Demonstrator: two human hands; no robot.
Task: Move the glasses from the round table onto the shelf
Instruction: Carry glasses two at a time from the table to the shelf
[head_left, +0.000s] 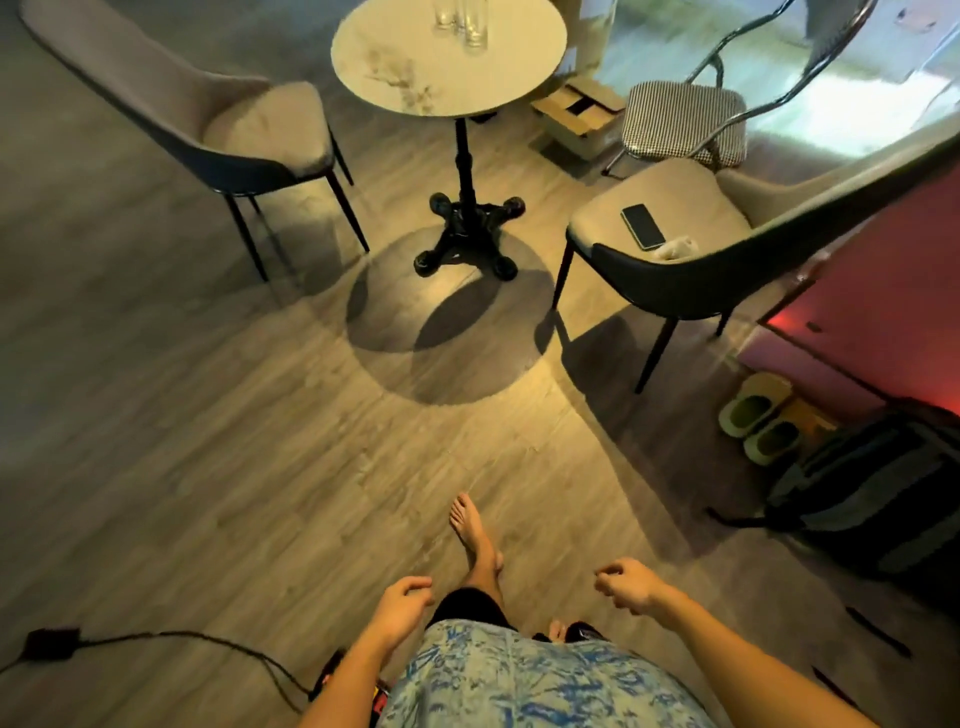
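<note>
A round pale table (415, 67) on a black pedestal stands at the top middle of the head view. Clear glasses (465, 21) stand close together near its far edge, partly cut off by the frame. My left hand (402, 605) and my right hand (626, 582) hang low near my body, far from the table, fingers loosely curled and holding nothing. One bare foot is stepped forward on the wooden floor. No shelf is in view.
A beige chair (249, 130) stands left of the table; another chair (670, 208) with a phone (643, 226) stands right. A checkered metal chair (680, 124), cardboard box (576, 111), slippers (758, 415), dark bag (878, 483), red cabinet (883, 301) and floor cable (171, 636) surround the floor.
</note>
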